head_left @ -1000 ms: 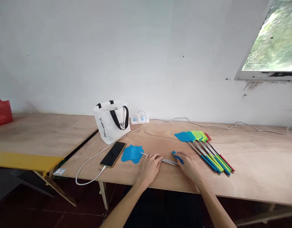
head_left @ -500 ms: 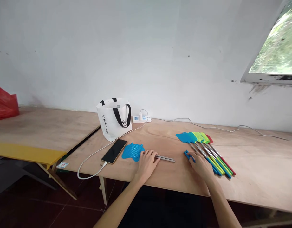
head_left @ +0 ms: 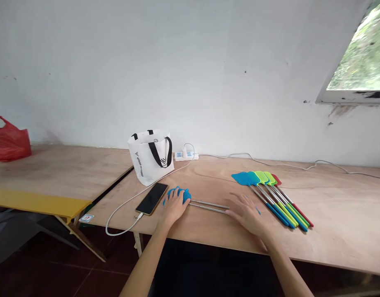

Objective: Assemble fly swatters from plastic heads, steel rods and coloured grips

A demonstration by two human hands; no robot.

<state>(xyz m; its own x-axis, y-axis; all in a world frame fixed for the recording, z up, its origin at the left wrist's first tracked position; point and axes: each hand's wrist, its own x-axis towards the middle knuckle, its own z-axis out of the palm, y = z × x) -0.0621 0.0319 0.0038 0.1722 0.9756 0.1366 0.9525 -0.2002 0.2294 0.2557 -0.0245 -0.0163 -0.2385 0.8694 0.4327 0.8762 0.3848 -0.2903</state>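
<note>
My left hand [head_left: 174,206] lies with spread fingers on top of blue fly swatter heads [head_left: 187,195], covering much of them. Two bare metal rods [head_left: 210,204] stretch to the right from these heads. Just past the rods' right ends is my right hand [head_left: 246,212], slightly blurred, its fingers stretched out and apart. The tip of one finger or the thumb is close to the end of the nearer rod; contact I cannot tell. A bit of a blue handle [head_left: 258,210] shows beside the right hand, which hides the rest.
To the right, several fly swatters [head_left: 270,198] with blue, yellow-green and red parts lie side by side. A phone [head_left: 152,199] on a white charging cable [head_left: 115,234] lies left. Behind stand a white tote bag [head_left: 143,161] and a power strip [head_left: 191,156]. A red plastic bag [head_left: 10,142] sits far left.
My left hand has moved left from the rods onto the blue heads. My right hand has opened and shifted slightly left, away from the blue handles it was touching.
</note>
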